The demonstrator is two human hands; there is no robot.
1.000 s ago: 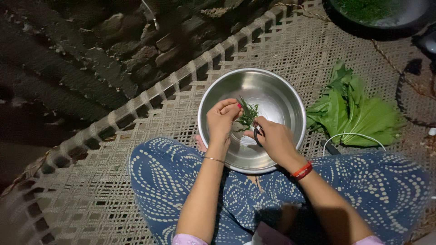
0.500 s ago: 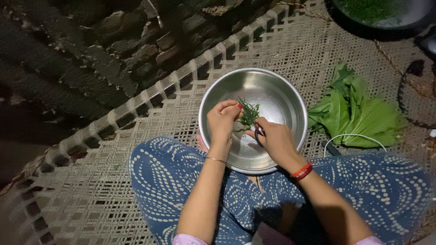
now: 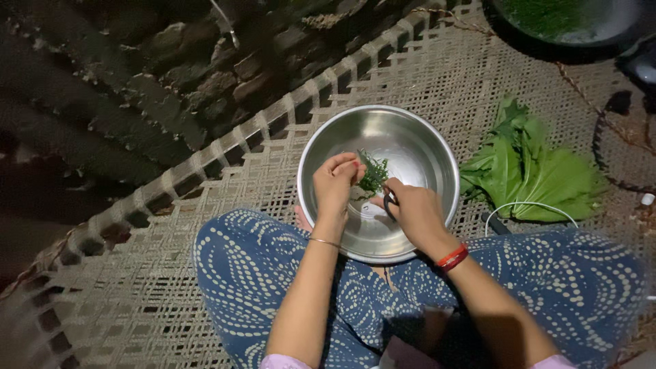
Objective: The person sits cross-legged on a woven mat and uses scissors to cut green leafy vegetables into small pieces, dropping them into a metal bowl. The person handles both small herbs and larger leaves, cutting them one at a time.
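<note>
- Herb sprig (image 3: pixel 374 174): small feathery green bunch, sitting between my two hands and above the middle of the bowl. I am pinching it at its near-left end.
- Left hand (image 3: pixel 335 183): fingers are curling closed on the sprig's stem end, thumb and forefinger doing the gripping. A thin bangle is sitting on the wrist.
- Right hand (image 3: pixel 413 210): it is clenching a dark tool (image 3: pixel 389 203), too hidden to say whether blade or scissors. Its working end is pointing toward the sprig, just beside it. A red band is circling this wrist.
- Steel bowl (image 3: pixel 437 147): round and shiny, lying under both hands and resting against my crossed legs. A few green bits seem to be lying on its floor, though glare is making that uncertain.
- Handling judgement: I am judging that the sprig wants a firm pinch close to the cut, fingertips tucked away from the tool, and both hands kept over the bowl so the pieces drop inside.
- Leafy greens (image 3: pixel 529 171): broad flat leaves, lying on the woven cot (image 3: pixel 171 273) well off to the right of my right hand.
- White cord (image 3: pixel 529 205): looping just near the leaves.
</note>
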